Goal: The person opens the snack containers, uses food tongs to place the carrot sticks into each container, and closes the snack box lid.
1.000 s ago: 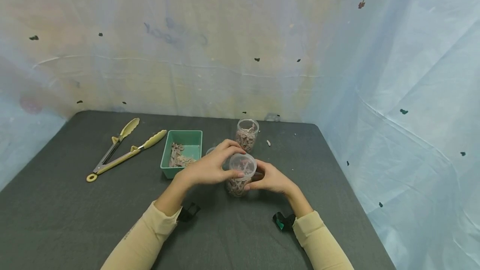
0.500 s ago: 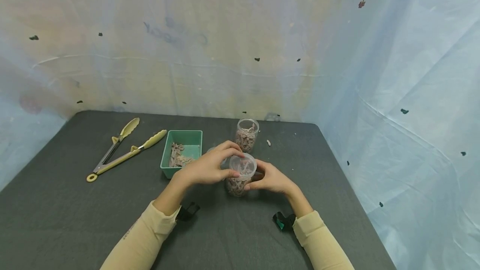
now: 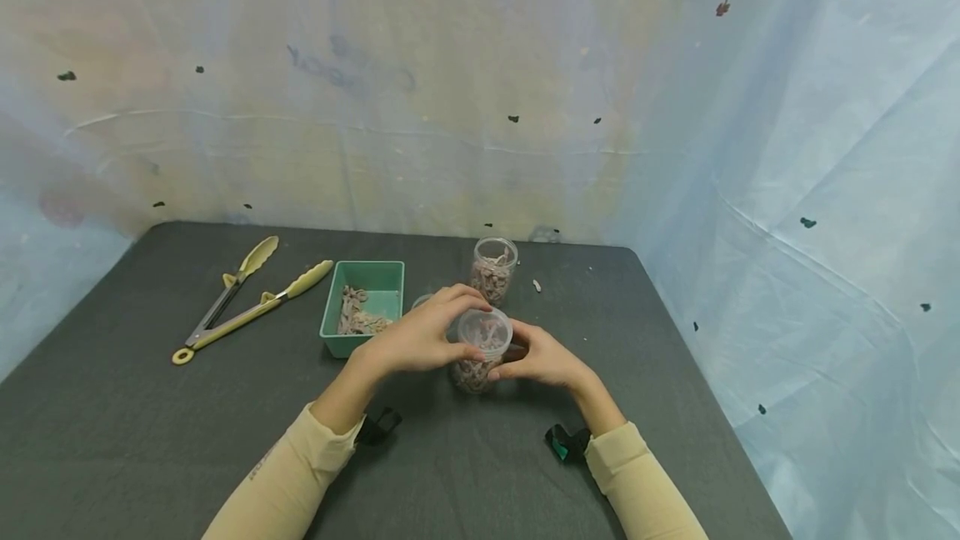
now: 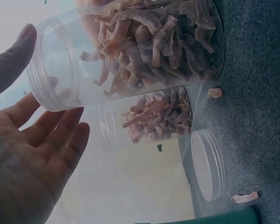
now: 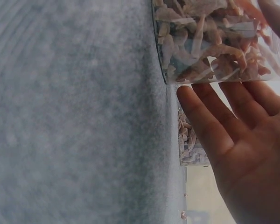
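A clear plastic jar [image 3: 472, 377] of brownish dried strips stands upright with a clear lid [image 3: 486, 328] on top. My left hand [image 3: 426, 333] holds the lid's rim between thumb and fingers. From the right side, my right hand [image 3: 545, 357] grips the jar's body. In the left wrist view the thumb and fingertips touch the lid [image 4: 49, 65], while the strips [image 4: 149, 42] fill the lower jar. The right wrist view shows fingers [image 5: 210, 116] along the jar wall. Behind stands a second filled jar [image 3: 493, 275] without a lid.
A green tray [image 3: 363, 347] with some strips sits left of the hands. Yellow-handled tongs [image 3: 238, 319] lie spread farther left. Another lid [image 4: 207, 164] rests on the dark cloth, mostly behind my left hand in the head view. A loose strip [image 3: 537, 286] lies right of the rear jar.
My left thumb and fingers shift slightly around the lid, back toward the left and then forward to the right. The right hand and the jar stay in place.
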A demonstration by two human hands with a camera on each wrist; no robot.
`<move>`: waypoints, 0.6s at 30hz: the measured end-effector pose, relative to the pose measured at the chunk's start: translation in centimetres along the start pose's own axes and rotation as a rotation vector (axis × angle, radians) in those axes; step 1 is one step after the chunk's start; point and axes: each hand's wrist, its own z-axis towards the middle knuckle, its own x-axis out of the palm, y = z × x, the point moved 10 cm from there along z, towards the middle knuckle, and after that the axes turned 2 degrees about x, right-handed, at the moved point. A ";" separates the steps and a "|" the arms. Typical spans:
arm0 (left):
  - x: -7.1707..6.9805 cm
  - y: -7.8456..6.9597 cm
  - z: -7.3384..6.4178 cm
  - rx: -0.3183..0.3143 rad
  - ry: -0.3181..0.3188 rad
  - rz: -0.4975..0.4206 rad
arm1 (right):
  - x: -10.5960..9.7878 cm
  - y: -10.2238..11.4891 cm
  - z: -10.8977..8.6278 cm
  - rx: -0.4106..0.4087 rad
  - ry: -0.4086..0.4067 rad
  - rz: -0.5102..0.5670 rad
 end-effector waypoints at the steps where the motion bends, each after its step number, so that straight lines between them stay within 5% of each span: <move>1: 0.0 -0.1 0.0 0.006 0.003 0.002 | 0.0 0.0 0.0 0.001 -0.002 -0.002; 12: 0.2 0.6 -0.1 0.013 0.020 -0.002 | 0.2 0.2 -0.1 -0.020 0.006 -0.033; 18: -0.8 1.2 -0.1 0.014 -0.017 -0.052 | -0.5 0.7 -0.6 -0.002 0.003 -0.042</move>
